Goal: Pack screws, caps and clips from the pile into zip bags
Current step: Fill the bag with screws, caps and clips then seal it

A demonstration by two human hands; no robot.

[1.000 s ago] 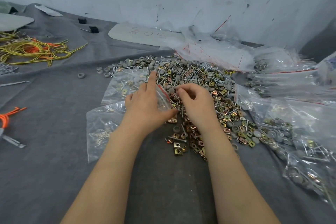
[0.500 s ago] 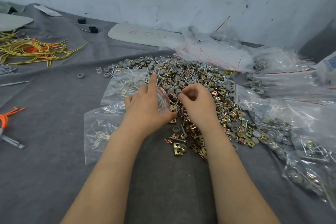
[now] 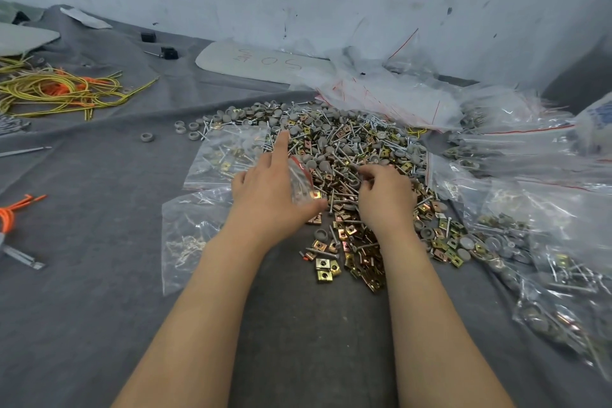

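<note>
My L hand [image 3: 268, 190] grip: thumb & fingers curled round small zip bag [image 3: 300, 184], index straight, at pile's L edge | my R hand [image 3: 385, 199]: fingers curled down into pile [image 3: 347, 146] of screws, caps & clips, can't tell if grip holds any | filled bags [image 3: 546, 242] R of pile on grey tabletop [image 3: 99, 275]

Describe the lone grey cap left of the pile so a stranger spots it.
Find the big heap of silver screws, grey caps and brass clips. At its far left edge sits a cluster of grey ring-shaped caps. The lone grey plastic cap lies further left, touching nothing.
</note>
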